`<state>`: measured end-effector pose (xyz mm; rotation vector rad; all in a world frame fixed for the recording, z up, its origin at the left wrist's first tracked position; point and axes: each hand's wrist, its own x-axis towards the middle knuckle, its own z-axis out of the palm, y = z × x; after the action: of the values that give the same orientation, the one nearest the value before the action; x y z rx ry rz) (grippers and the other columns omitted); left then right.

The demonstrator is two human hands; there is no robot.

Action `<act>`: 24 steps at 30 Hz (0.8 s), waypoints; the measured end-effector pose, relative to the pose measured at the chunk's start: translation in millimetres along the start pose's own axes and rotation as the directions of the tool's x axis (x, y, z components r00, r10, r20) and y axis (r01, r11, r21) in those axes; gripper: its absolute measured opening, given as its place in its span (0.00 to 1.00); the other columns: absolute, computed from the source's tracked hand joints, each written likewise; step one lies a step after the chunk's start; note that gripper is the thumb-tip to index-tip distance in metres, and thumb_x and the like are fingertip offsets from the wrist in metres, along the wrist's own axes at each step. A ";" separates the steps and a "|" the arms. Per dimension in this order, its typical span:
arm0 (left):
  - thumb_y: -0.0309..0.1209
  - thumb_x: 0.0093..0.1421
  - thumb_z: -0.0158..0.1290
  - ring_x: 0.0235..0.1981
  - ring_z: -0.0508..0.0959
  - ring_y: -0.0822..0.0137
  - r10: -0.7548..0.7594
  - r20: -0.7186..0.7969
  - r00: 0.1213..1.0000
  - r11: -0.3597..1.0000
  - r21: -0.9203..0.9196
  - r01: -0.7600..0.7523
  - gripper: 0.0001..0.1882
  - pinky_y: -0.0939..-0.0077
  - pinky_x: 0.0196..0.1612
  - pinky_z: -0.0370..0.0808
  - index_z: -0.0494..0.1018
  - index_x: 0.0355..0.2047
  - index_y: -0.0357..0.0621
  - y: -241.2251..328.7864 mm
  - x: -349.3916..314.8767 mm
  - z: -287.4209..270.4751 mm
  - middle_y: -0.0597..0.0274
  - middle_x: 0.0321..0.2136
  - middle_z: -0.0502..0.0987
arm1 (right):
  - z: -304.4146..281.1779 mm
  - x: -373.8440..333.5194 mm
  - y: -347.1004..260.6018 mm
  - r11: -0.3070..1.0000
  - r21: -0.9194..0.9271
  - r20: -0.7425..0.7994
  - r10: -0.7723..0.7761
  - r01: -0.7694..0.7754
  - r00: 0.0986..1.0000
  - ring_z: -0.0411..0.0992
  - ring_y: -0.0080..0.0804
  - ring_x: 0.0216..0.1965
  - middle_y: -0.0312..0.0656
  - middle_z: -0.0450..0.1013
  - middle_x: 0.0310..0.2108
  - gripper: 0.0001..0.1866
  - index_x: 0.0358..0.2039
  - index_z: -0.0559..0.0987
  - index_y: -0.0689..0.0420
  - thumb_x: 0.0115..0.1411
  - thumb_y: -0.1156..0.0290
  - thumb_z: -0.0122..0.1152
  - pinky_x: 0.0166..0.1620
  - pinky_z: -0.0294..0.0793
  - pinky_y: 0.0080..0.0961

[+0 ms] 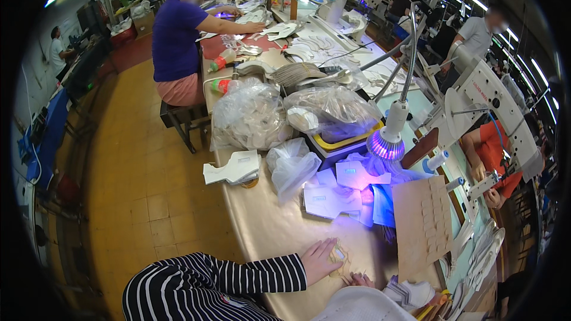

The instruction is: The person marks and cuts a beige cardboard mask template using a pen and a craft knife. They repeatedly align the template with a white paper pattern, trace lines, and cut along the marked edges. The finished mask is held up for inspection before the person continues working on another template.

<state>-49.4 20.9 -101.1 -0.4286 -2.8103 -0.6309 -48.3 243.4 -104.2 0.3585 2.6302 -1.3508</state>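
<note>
My left hand [322, 260] lies flat with fingers stretched out on the gold-toned tabletop. Its fingertips touch a small beige cut piece [341, 257] with a pale patch at its upper end. Just right of that piece is my right hand [361, 280], its fingers bent close together. A white textured thing [361, 305] at the lower edge hides much of this hand, so whatever it may hold does not show. Ahead, under a purple-lit lamp [387, 137], lie flat white cut pieces [327, 201] with small printed marks. Another stack of white pieces [234, 168] sits at the table's left edge.
Clear plastic bags [248, 116] of pieces crowd the table beyond, beside a black and yellow tray [342, 148]. A brown board [421, 226] leans on the right. Past it stands a white sewing machine [485, 95]. A co-worker in purple [175, 38] sits at far left.
</note>
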 end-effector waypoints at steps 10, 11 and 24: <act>0.35 0.64 0.44 0.70 0.57 0.43 -0.006 0.214 0.977 0.997 -0.078 0.023 0.24 0.38 0.68 0.55 0.69 0.61 0.64 -7.3 2.4 -14.9 0.35 0.68 0.54 | -7.1 -3.4 -95.9 0.859 0.001 -0.208 -0.501 0.512 0.840 0.72 0.40 0.47 0.47 0.73 0.44 0.05 0.40 0.78 0.67 0.64 0.83 0.57 0.52 0.71 0.29; 0.35 0.64 0.46 0.70 0.57 0.45 -0.008 0.214 0.977 0.999 -0.048 0.019 0.24 0.38 0.68 0.55 0.70 0.61 0.64 -7.3 2.6 -14.8 0.36 0.69 0.54 | -3.0 -0.7 -98.9 0.835 0.039 -0.213 -0.529 0.548 0.821 0.73 0.37 0.47 0.47 0.74 0.43 0.06 0.40 0.78 0.68 0.63 0.85 0.56 0.51 0.72 0.26; 0.39 0.58 0.59 0.65 0.66 0.47 -0.035 0.120 0.992 0.999 0.020 0.033 0.20 0.39 0.65 0.61 0.77 0.52 0.67 -2.6 10.6 -23.4 0.40 0.66 0.61 | 38.3 32.0 -104.4 0.859 0.283 -0.055 -0.430 0.427 0.901 0.78 0.29 0.37 0.44 0.78 0.39 0.04 0.38 0.77 0.68 0.61 0.85 0.59 0.43 0.79 0.23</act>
<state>-56.4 10.6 -78.4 -0.4296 -2.9405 -0.6062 -107.4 157.8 -53.3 -0.2252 2.5993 -1.8730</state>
